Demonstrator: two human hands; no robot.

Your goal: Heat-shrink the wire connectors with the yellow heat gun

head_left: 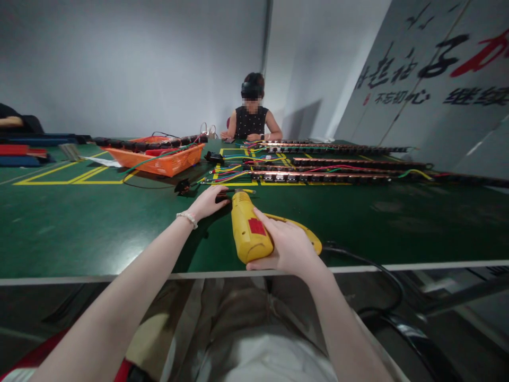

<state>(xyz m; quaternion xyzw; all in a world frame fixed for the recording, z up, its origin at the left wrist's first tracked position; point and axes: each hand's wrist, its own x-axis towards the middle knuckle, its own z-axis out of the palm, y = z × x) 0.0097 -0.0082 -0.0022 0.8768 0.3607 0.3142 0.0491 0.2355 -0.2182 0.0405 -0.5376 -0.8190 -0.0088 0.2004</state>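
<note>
My right hand (288, 244) is wrapped round a yellow heat gun (246, 231) with a red label on its body. Its nozzle points away from me, towards the bundled wires. Just left of the nozzle, my left hand (209, 203) pinches a thin dark wire (229, 190) between thumb and fingers. A yellow wire end (249, 191) shows in front of the nozzle. Whether it belongs to the pinched wire I cannot tell. Beyond both hands lie coloured wires (230, 171) that run into long copper-edged strips (286, 176).
An orange basket (170, 163) with black parts stands at the back left. Yellow tape lines (91, 178) mark the green table (99, 228). The heat gun's black cord (366, 260) drops over the front edge. A person (251, 119) sits opposite; another's arm (10, 121) shows at far left.
</note>
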